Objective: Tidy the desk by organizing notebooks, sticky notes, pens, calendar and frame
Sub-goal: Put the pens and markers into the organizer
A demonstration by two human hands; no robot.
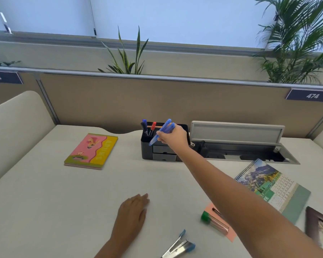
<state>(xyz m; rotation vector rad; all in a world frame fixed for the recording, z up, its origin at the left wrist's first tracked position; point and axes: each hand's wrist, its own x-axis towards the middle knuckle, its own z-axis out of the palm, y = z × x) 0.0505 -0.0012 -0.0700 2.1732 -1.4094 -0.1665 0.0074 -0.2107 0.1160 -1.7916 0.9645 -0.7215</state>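
My right hand (172, 135) is stretched out over the black desk organizer (147, 151) at the back of the desk, shut on two blue pens (161, 132) held tilted just above its pen cup. Several pens (147, 127) stand in that cup. My left hand (132, 211) lies flat on the desk near the front, holding nothing. A pink and yellow notebook (91, 150) lies at the left. A spiral calendar (272, 187) lies flat at the right. A dark picture frame (319, 228) lies at the right edge. Pink sticky notes (229, 237) lie partly under my forearm.
A clear tube with a green cap (213, 222) lies on the sticky notes. A blue stapler (181, 246) lies at the front edge. An open cable tray (237, 144) with a raised grey lid sits behind the calendar. A beige partition (157, 101) closes off the back.
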